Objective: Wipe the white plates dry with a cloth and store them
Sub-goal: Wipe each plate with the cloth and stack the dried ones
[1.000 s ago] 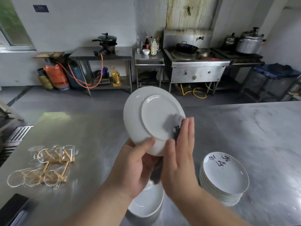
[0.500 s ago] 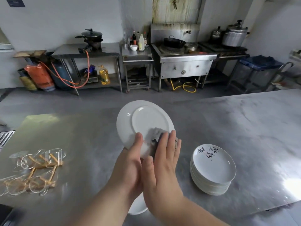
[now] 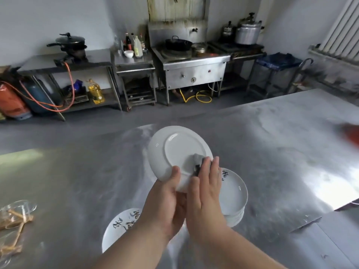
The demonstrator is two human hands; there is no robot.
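Steel desk (image 3: 77,171) fills lower view. Stack of plates (image 3: 235,193) at 4 o'clock from raised plate (image 3: 174,148); lone plate (image 3: 120,228) at 7 o'clock. Raised plate tilted above desk, underside toward camera. Left hand (image 3: 165,202) grips rim at 6 o'clock, thumb on back. Right hand (image 3: 206,187) flat, fingers straight, presses cloth (image 3: 197,159) at 5 o'clock of underside. Advice: sweep cloth round foot ring, then rim; turn plate with left hand; grip firmly, wet glaze likely slippery.

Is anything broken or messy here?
Nothing looks broken: the held plate and the stack look whole. Only the glasses at the left edge look jumbled, seemingly tipped among wooden sticks.
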